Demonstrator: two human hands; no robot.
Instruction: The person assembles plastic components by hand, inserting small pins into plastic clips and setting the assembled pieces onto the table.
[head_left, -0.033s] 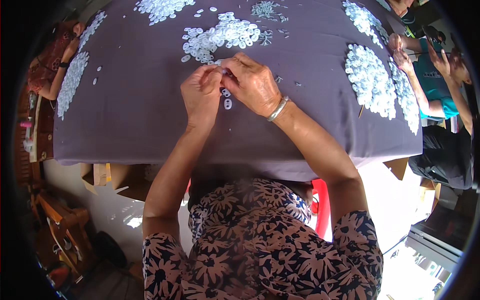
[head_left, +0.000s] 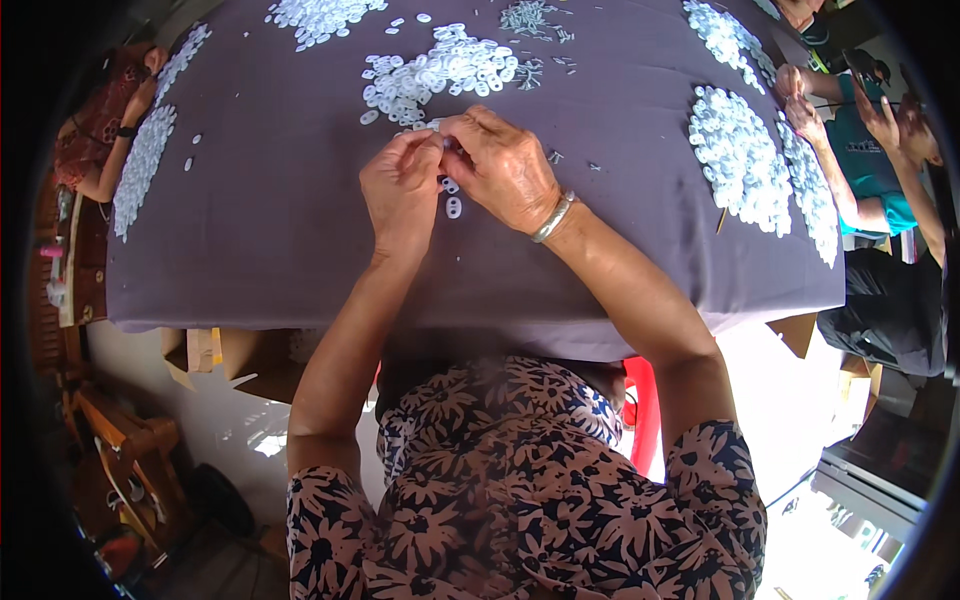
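Note:
My left hand point(head_left: 398, 188) and my right hand point(head_left: 510, 172), which wears a silver bangle point(head_left: 556, 218), meet over the dark cloth-covered table point(head_left: 300, 230). Both pinch at a small white plastic piece point(head_left: 447, 143), mostly hidden by my fingertips. Just below them lies a white oval piece with two holes point(head_left: 454, 208), and another point(head_left: 449, 185) shows partly beneath my fingers. Beyond my hands spreads a loose pile of similar white ovals point(head_left: 445, 70). Small grey screw-like pins point(head_left: 530, 73) lie beside that pile; a few point(head_left: 556, 158) sit right of my right hand.
More white ovals are heaped at the far left point(head_left: 318, 18), left edge point(head_left: 148, 160) and right side point(head_left: 738, 160). A further heap of grey pins point(head_left: 526, 17) lies at the back. Other people's hands point(head_left: 803, 118) work at the right edge; another person point(head_left: 108, 120) sits left.

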